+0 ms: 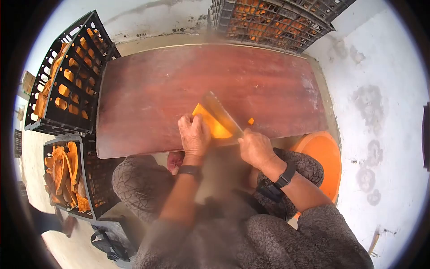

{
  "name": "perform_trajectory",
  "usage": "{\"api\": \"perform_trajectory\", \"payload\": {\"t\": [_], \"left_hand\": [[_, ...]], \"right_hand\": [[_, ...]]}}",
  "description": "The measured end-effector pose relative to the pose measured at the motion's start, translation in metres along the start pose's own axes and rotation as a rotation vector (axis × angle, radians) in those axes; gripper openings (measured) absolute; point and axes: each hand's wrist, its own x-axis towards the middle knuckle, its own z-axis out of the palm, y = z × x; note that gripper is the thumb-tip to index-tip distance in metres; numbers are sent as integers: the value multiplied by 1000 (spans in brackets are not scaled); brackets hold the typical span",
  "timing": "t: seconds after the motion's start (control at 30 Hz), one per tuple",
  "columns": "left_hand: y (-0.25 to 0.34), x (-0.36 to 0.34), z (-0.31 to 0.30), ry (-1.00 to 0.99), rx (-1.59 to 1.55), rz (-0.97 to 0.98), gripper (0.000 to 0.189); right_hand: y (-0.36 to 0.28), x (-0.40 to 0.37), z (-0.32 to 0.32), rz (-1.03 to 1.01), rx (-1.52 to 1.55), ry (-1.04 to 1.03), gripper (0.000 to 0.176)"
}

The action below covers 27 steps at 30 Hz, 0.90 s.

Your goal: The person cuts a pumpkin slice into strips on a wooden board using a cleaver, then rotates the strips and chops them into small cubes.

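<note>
On the reddish-brown board (152,94), a bright orange pumpkin piece (209,122) lies near the front edge. My left hand (194,135) is closed on its left side, fingers curled in. The handle of a broad-bladed kitchen knife (224,113) is in the grip of my right hand (257,149). Its blade slants up and left along the right side of the piece, overlapping it in this view. A small orange scrap (251,121) sits on the board just right of the blade.
Black crates with orange pieces stand at the left: an upper crate (56,92) and a lower crate (92,179). Another filled crate (268,27) is behind the board. An orange tub (329,154) stands by my right knee. At lower left, part of another person (49,220) shows.
</note>
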Motion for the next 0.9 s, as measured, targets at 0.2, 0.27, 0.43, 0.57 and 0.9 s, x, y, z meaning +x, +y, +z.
{"api": "perform_trajectory", "payload": {"t": [0.2,0.27,0.43,0.57,0.9], "left_hand": [[1,-2,-5,-16,-119,49,21],[3,-2,-5,-10,-94,61,20],[1,-4,-1,1,-78,66,21],[4,-3,0,19,-58,53,22],[-1,-3,2,31,-71,44,21]], "right_hand": [[16,1,-2,54,96,24,26],[19,-3,-6,50,78,50,26],[12,-18,-28,41,37,95,25],[-6,-27,-43,-45,25,150,24],[-25,-27,-35,-121,-34,80,21]]}}
